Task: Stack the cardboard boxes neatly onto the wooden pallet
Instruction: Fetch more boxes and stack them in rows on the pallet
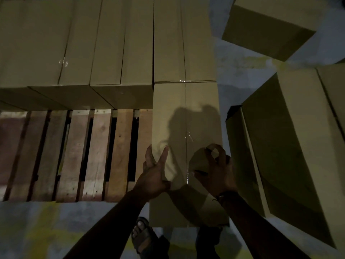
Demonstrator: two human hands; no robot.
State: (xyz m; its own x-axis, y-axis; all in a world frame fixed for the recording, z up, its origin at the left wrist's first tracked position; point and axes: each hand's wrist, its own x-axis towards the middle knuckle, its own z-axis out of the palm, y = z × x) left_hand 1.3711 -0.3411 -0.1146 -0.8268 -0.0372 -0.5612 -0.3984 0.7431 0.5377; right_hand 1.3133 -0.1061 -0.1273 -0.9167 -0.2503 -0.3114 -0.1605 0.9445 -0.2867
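The wooden pallet (74,152) lies at the left, its near slats bare. A row of cardboard boxes (104,53) fills its far side. One long taped box (184,113) lies along the pallet's right end and reaches toward me. My left hand (155,172) hovers at this box's near left edge with its fingers spread and straight, the thumb resting on the top. My right hand (216,171) is over the box's near right part, fingers curled round a tan rounded object (199,161) that looks like a tape roll.
Two large cardboard boxes (291,139) lie tilted on the concrete floor to the right of the pallet, and another box (270,25) lies at the back right. My sandalled foot (141,234) stands just in front of the long box. The light is dim.
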